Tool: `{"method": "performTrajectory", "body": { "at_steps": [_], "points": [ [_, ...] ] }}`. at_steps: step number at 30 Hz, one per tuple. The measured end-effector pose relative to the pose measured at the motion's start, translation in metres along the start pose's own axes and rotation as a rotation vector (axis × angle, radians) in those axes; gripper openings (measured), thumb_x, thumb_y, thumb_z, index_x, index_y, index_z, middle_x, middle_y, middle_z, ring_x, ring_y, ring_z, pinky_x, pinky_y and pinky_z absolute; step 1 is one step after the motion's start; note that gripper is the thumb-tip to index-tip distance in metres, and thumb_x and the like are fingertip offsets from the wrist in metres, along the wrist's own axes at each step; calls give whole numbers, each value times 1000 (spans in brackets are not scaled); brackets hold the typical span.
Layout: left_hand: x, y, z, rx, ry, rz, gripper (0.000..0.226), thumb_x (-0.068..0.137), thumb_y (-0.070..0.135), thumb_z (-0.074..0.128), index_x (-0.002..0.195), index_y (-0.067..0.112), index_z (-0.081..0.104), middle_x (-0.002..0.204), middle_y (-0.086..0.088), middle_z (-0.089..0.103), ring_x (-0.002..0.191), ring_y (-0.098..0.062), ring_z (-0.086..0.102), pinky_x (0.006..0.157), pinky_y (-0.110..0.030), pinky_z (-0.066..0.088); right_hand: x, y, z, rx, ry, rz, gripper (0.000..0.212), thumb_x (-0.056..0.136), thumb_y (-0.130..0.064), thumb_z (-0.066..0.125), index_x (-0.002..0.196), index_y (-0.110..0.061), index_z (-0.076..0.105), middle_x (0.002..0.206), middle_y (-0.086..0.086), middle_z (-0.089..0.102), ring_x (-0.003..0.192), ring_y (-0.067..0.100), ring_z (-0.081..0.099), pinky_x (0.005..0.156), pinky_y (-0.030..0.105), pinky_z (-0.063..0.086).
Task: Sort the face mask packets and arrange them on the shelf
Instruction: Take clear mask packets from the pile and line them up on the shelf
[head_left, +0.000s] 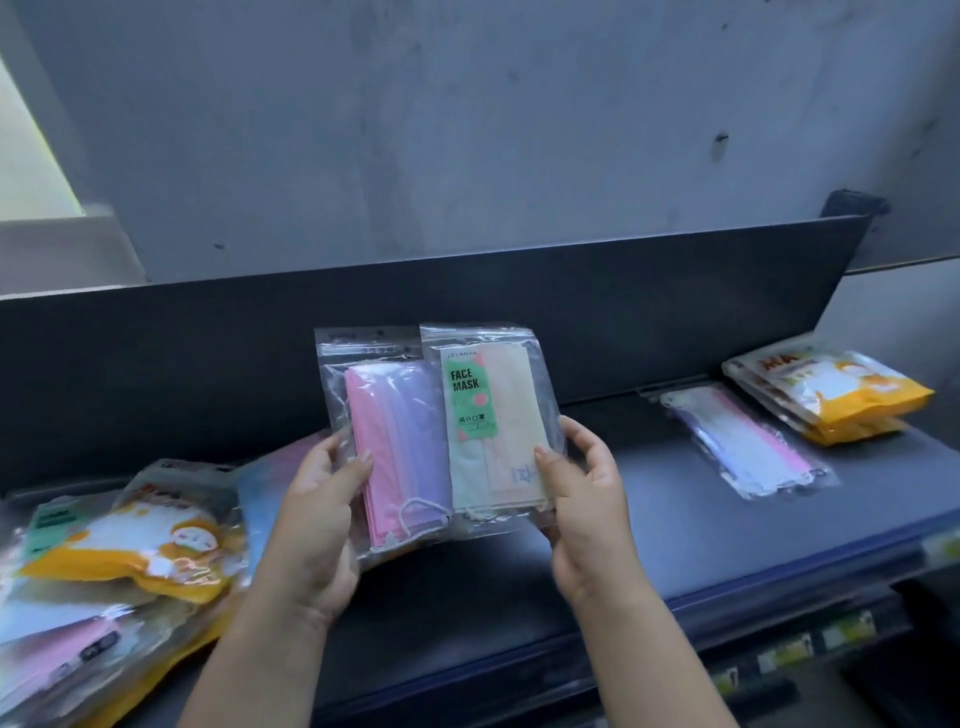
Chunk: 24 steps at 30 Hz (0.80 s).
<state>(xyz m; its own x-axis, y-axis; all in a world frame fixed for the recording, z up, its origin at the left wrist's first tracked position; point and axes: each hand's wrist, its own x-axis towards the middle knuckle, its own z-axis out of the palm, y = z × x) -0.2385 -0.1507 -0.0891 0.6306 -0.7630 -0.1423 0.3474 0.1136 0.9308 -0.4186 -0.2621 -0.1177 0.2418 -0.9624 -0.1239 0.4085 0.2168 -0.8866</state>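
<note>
Two clear packets are held up side by side above the dark shelf (649, 519). My left hand (317, 509) grips the packet of pink and purple masks (400, 441) at its lower left edge. My right hand (582, 499) pinches the packet with the green FACE MASK label (493, 415) at its lower right corner. The labelled packet overlaps the pink one slightly. A mixed pile of packets (119, 561), some orange and white, lies at the left end of the shelf.
On the right part of the shelf lies a single clear packet of pink and white masks (743, 447). Behind it sits a small stack of orange and white packets (831, 395). A dark back panel (467, 296) runs along the shelf; price tags line the front rail (779, 660).
</note>
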Motion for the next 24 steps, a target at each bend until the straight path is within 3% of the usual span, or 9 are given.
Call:
{"method": "performTrajectory", "body": {
  "at_steps": [3,5,7,10,12,15,19,21,24],
  "points": [
    [-1,-20,45,50,-18,43,31,107,11,50,134,24,58,114,-3,79,90,-16,77,66,-33,63,19,-22,-36,-18,-7,-8,33,98,-3,64,121,-27,59,89,-8,80,87,21,75,64,36,59],
    [-4,-34,77,61,-9,30,32,108,11,49,134,28,58,111,0,79,81,-11,77,57,-27,60,32,-40,-65,-39,-9,-12,34,97,-2,64,121,-26,58,89,-4,81,87,23,75,69,39,60],
    [-8,-49,108,63,-1,18,34,109,11,47,135,29,59,116,-1,79,87,-14,78,60,-32,61,45,-59,-95,-59,-14,-6,34,98,-3,63,122,-26,57,88,-3,81,85,21,75,70,38,60],
    [-15,-71,157,61,24,20,33,109,14,47,131,33,63,121,0,78,97,-22,76,71,-42,59,63,-84,-141,-87,6,4,33,97,-6,63,119,-30,57,85,-6,80,78,18,72,56,26,53],
    [-18,-86,187,45,51,23,31,108,15,49,128,33,65,120,0,78,93,-20,76,68,-39,61,75,-97,-169,-107,28,16,32,96,-8,64,116,-33,58,93,1,80,72,18,69,54,24,51],
    [-25,-111,223,12,92,-13,31,108,15,49,131,27,65,117,-3,79,87,-17,77,60,-32,63,84,-113,-207,-141,49,33,34,92,-11,66,111,-38,60,105,16,76,77,23,65,67,35,51],
    [-37,-135,250,-5,141,-61,32,107,13,50,133,24,65,119,-7,79,95,-24,76,65,-36,66,98,-137,-243,-185,69,-9,34,93,-9,66,111,-38,60,105,2,72,88,23,71,85,50,60],
    [-40,-141,257,7,161,-77,33,107,12,48,134,23,65,121,-9,78,103,-29,73,75,-41,66,104,-145,-256,-192,78,-28,35,93,-11,66,109,-42,60,108,4,74,91,24,75,85,49,62],
    [-40,-145,263,8,189,-88,31,107,10,48,132,17,64,120,-14,77,104,-32,73,78,-44,65,112,-152,-270,-190,111,-47,35,94,-11,66,109,-43,60,106,5,75,85,21,75,76,43,62]
  ]
}}
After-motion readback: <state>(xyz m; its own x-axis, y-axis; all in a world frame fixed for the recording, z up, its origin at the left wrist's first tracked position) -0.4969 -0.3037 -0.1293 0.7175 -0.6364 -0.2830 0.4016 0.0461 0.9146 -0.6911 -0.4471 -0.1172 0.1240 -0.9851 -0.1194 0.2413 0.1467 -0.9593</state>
